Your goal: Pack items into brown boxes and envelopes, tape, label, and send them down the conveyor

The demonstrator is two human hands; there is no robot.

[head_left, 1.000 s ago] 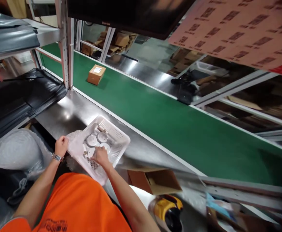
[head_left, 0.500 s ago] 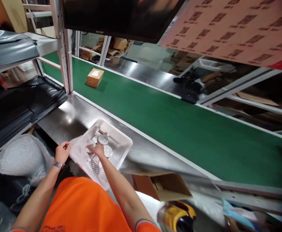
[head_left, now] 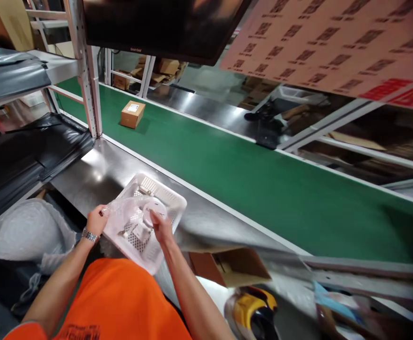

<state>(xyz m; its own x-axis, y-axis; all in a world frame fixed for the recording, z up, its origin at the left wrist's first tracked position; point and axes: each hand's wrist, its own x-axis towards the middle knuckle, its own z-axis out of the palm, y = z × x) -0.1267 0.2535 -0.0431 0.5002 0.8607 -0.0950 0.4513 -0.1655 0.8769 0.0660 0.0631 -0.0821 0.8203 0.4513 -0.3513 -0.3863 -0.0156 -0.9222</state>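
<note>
A white perforated plastic basket (head_left: 176, 200) sits on the metal bench in front of me. My left hand (head_left: 97, 220), with a metal watch on its wrist, pinches the edge of clear plastic wrap (head_left: 123, 208) at the basket's left side. The wrap stretches over the basket toward the right. My right hand (head_left: 162, 225) is closed on a white round disc (head_left: 154, 210) above the basket, its fingertips partly hidden. Inside the basket lie a small white packet (head_left: 141, 232) and a pale narrow item (head_left: 145, 190) near the back rim.
Beyond the bench (head_left: 206, 222) runs a green conveyor belt (head_left: 199, 156) carrying a brown carton (head_left: 133, 114). An open cardboard box (head_left: 228, 267) and a yellow-black tape roll or dispenser (head_left: 254, 307) are at right. A bubble wrap roll (head_left: 29, 229) lies left. A monitor (head_left: 164, 28) hangs overhead.
My right hand has lifted a white disc and shifted right, from among the discs in the basket. The wrap now spreads between my hands. The whole view has shifted slightly.
</note>
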